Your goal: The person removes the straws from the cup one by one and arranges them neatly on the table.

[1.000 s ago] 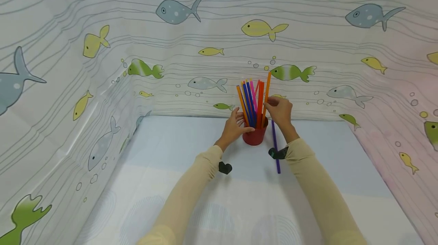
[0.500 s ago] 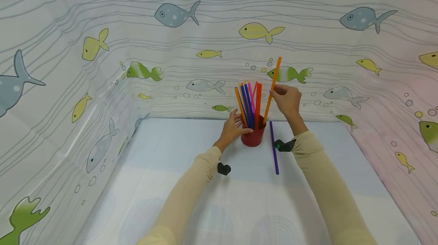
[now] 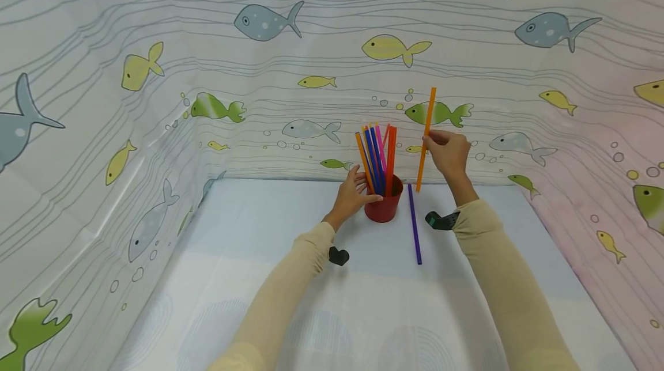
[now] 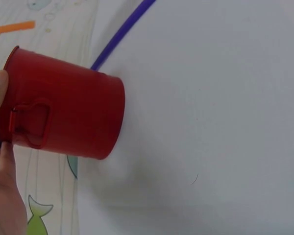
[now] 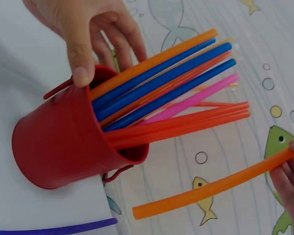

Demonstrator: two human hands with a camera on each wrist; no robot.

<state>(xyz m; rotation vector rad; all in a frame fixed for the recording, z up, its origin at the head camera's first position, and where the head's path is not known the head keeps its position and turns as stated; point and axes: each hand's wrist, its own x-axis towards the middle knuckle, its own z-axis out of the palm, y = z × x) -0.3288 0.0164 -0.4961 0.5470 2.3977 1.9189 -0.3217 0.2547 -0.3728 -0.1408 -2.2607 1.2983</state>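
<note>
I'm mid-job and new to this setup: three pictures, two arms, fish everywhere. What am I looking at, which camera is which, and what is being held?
There is no machine here: a person works with two bare hands. The wide picture comes from a camera on the person's head, looking down at a pale table walled in by a fish-print curtain. The other two come from small cameras strapped to each wrist.

On the table stands a red bucket full of coloured straws. A purple straw lies flat to its right.

The left hand grips the bucket by its rim; the left wrist view shows the bucket's side close up. The right hand pinches an orange straw, held upright in the air to the right of the bucket, clear of it. The right wrist view shows that straw beside the bucket.
</note>
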